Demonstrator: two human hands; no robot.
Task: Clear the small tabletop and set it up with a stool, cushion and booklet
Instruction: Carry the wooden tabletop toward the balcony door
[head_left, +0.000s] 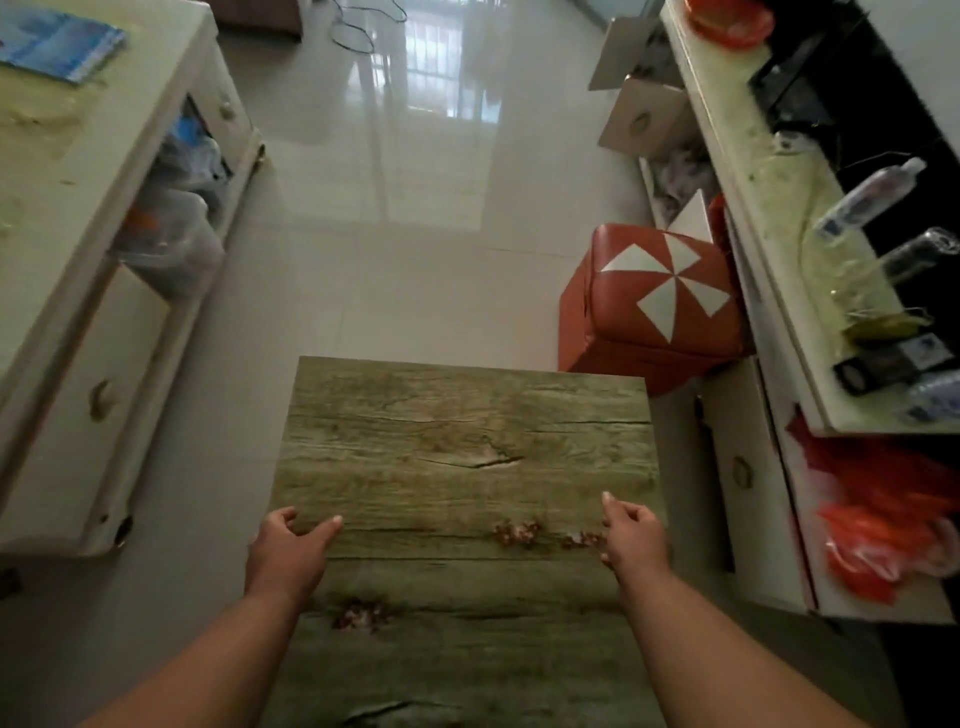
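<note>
The small wood-grain tabletop (457, 447) fills the lower middle of the view, bare except for reddish marks printed in its surface. My left hand (285, 551) hovers at its left edge with the thumb reaching over the top and the fingers loosely curled, holding nothing. My right hand (634, 535) is mirrored at the right edge, fingers apart. A red-orange cube stool (660, 296) with white triangles on top stands on the floor just beyond the table's far right corner. A blue booklet (57, 44) lies on the cabinet top at the far left. I see no cushion.
A cream cabinet (78, 364) with a drawer and a stuffed open shelf lines the left side. A cream TV stand (748, 467) lines the right, carrying bottles (867, 200), small boxes and red plastic bags (878, 540). Glossy tiled floor (415, 208) runs between them.
</note>
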